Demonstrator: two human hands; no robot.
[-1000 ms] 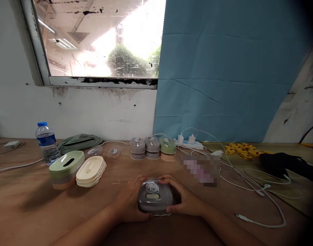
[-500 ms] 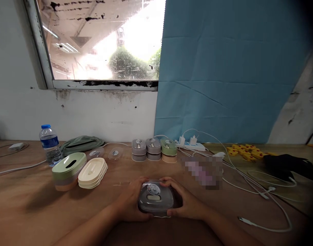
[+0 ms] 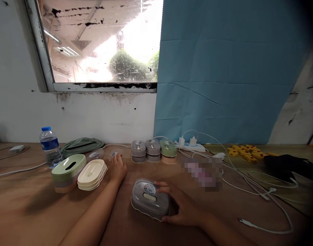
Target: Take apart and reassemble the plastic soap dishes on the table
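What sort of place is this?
Probably a makeshift work area, perhaps a small workshop: three similar lidded boxes stand in a row near the wall, a power strip sits beside them with plugs in it, and the window frame looks worn.

A white wall (image 3: 94, 114) with scattered dark marks rises behind a brown tabletop (image 3: 10, 194). Upper left, a window (image 3: 94, 44) with a black-stained lower frame (image 3: 107, 86) shows strip lights (image 3: 67, 51) and green foliage (image 3: 125, 66) amid white glare. To its right hangs a creased blue sheet (image 3: 223, 61).
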